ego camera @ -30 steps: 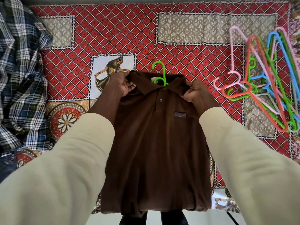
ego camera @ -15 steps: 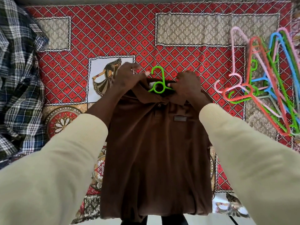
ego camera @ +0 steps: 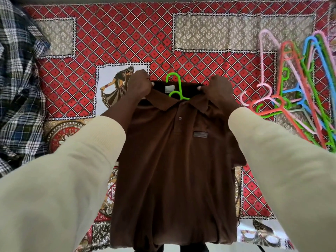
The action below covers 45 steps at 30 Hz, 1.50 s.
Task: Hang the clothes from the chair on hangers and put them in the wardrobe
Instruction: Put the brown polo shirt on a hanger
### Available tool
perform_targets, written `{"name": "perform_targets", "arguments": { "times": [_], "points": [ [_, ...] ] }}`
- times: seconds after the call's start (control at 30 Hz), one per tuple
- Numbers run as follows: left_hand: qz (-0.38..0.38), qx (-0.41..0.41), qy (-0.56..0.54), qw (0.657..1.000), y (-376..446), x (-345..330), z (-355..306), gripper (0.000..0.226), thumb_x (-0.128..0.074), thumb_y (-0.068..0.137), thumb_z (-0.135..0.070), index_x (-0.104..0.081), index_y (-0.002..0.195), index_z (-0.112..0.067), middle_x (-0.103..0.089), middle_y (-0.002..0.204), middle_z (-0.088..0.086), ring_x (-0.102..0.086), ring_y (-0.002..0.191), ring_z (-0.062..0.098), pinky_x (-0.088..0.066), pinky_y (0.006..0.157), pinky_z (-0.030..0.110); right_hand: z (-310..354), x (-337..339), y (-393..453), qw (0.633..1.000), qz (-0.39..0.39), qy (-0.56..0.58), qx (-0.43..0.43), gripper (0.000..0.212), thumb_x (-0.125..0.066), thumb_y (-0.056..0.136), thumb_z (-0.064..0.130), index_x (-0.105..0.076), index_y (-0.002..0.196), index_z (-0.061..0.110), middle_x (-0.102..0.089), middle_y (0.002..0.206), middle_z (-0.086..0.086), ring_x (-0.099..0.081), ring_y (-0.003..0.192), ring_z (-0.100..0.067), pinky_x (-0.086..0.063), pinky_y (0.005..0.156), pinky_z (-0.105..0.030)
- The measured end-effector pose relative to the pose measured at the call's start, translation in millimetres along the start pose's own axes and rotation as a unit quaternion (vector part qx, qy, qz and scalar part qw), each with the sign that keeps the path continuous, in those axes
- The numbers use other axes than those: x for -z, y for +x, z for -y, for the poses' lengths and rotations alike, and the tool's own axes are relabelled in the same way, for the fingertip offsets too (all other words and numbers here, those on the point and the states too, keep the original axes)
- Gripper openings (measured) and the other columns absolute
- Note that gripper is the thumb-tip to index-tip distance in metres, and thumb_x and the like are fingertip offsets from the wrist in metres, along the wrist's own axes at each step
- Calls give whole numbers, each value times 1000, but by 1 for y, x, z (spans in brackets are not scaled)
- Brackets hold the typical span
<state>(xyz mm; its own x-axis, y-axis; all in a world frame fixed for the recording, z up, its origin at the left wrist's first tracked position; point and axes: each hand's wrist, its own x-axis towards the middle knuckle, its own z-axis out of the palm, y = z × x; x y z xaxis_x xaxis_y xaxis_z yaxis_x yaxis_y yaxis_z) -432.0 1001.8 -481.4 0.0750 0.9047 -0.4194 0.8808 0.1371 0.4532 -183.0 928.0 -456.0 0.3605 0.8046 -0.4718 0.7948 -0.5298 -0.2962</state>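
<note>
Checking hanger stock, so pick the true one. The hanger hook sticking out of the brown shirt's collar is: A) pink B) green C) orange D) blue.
B: the hook rising from the collar of the brown shirt is bright green, between the left hand and right hand, which pinch the collar at either side.

Bare patterned bedspread [ego camera: 127, 39] lies open beyond the brown polo shirt [ego camera: 172, 170] and to either side of its collar, hemmed by the plaid shirt [ego camera: 18, 91] heaped at far left and the tangled coloured hangers [ego camera: 298, 91] at right.
</note>
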Motion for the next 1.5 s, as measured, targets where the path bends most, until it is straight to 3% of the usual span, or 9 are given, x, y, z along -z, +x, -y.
{"name": "perform_targets", "arguments": {
  "times": [0.17,0.37,0.5,0.77,0.9,1.07,1.3,1.4,1.5],
  "points": [
    [-45,125,-178,975,0,2,9,22,-62,93,-21,-61,74,-10,-67,80,12,-65,71,26,-52,50,26,-1,-9,0,981,69,181,-23,45,-60,91,51,-60,81,7,-63,78,-11,-59,62,-24,-42,50,-23],
    [10,-41,-33,999,0,12,-1,51,-71,75,-62,-68,103,-19,-67,109,4,-62,100,23,-49,87,35,7,-10,-1,997,-5,-25,70,28,-62,77,18,-62,101,3,-61,107,-19,-58,99,-37,-42,70,-32],
    [83,-77,150,982,1,10,-15,52,-79,76,-36,-64,117,-9,-63,117,14,-59,112,35,-47,84,37,17,-8,3,991,36,-49,123,21,-59,81,4,-65,100,-2,-63,106,-22,-59,99,-39,-40,70,-33],
    [198,27,-78,977,2,18,17,25,-64,94,-31,-66,86,-7,-66,79,12,-62,62,21,-58,65,32,-1,5,11,986,135,98,25,24,-56,99,18,-63,109,-2,-55,81,-5,-48,61,-13,-33,38,-12],
    [186,17,11,982,-6,12,11,36,-40,104,-34,-55,95,-3,-66,77,15,-61,46,20,-50,46,29,6,-5,7,995,86,3,46,34,-48,102,25,-59,114,-4,-62,113,-23,-58,103,-37,-43,74,-32],
    [45,-37,92,994,-10,13,10,58,-52,90,-63,-56,103,-7,-60,99,13,-55,93,31,-46,81,40,6,-5,5,998,29,-60,9,64,-61,80,65,-61,108,8,-62,106,-13,-60,102,-33,-46,82,-37],
    [253,-148,109,950,-9,31,21,28,-74,80,-36,-69,108,-38,-54,113,2,-45,115,22,-40,106,46,-8,-7,11,971,113,-56,205,23,-69,85,36,-71,107,28,-48,134,-7,-31,136,-28,-20,115,-44],
    [262,-100,110,954,-5,40,24,23,-72,85,-39,-71,99,-21,-66,100,6,-58,100,24,-47,93,39,-20,-2,15,962,150,-109,198,31,-66,87,44,-72,102,18,-54,127,-7,-36,131,-24,-22,111,-40],
    [203,-45,-18,978,-4,36,32,28,-65,91,-40,-63,76,-16,-63,79,4,-57,81,23,-40,74,30,-20,5,9,981,149,8,122,32,-63,91,45,-65,83,14,-59,88,-5,-56,93,-23,-40,77,-31]
  ]
}}
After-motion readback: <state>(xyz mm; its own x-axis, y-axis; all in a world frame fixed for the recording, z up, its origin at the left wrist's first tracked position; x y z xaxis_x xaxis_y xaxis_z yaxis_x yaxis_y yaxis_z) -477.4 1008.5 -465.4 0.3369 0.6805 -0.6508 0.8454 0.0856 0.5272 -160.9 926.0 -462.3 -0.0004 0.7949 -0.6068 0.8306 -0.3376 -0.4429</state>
